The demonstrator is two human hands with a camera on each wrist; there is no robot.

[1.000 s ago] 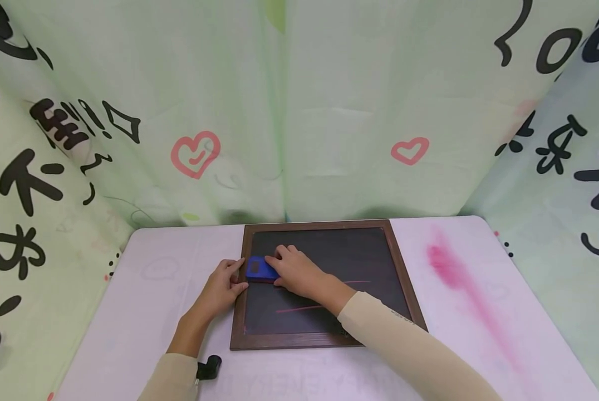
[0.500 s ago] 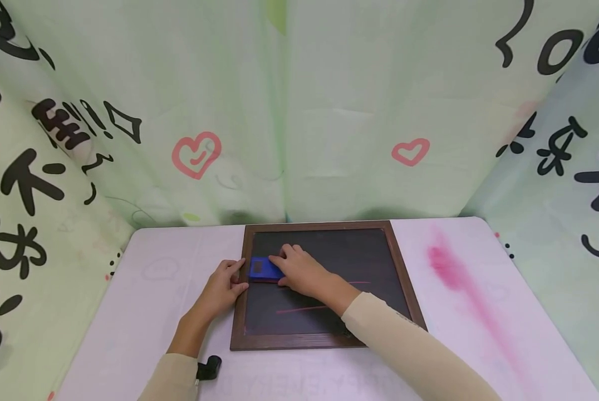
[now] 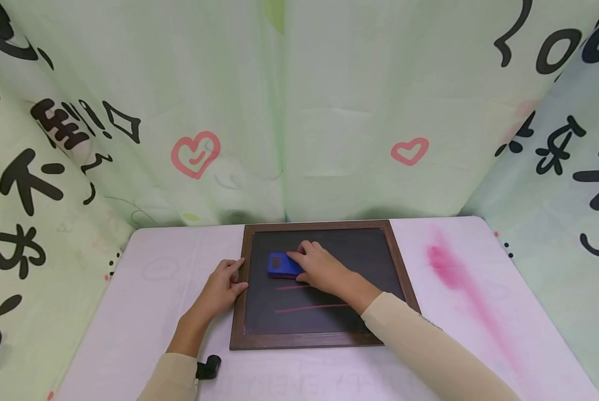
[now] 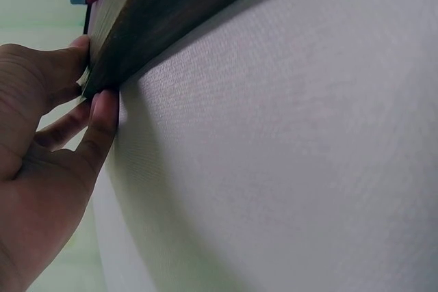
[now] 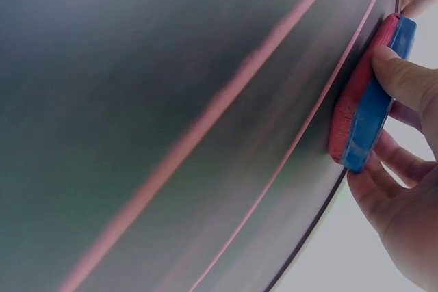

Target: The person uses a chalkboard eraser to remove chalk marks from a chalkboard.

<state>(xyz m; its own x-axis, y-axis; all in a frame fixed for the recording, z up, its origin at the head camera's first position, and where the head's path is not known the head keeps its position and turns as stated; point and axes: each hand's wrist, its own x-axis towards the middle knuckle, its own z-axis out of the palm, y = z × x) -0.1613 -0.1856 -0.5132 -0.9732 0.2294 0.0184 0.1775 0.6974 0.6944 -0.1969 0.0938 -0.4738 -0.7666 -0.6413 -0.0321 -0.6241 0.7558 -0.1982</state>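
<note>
A wooden-framed chalkboard (image 3: 269, 324) lies on the table. My left hand (image 3: 221, 287) pinches its left frame edge; in the left wrist view the thumb lies on the frame (image 4: 174, 8) and other fingers touch its lower side. My right hand (image 3: 327, 270) grips a blue chalkboard eraser (image 3: 279, 265) by its edges, on the upper left of the board. The eraser's red felt (image 5: 352, 104) faces the board in the right wrist view. Below the eraser run two pink chalk lines (image 3: 309, 308); the right hand and arm hide parts of them.
The pale table (image 3: 179, 250) extends on both sides of the board. A pink smear (image 3: 447, 267) marks its right part. Behind and at the sides hangs a light green curtain (image 3: 329, 111) with black writing and red hearts.
My right hand has slid the eraser rightward from the left frame edge across the board. More of the upper chalk line's left end shows. The left hand has stayed on the frame.
</note>
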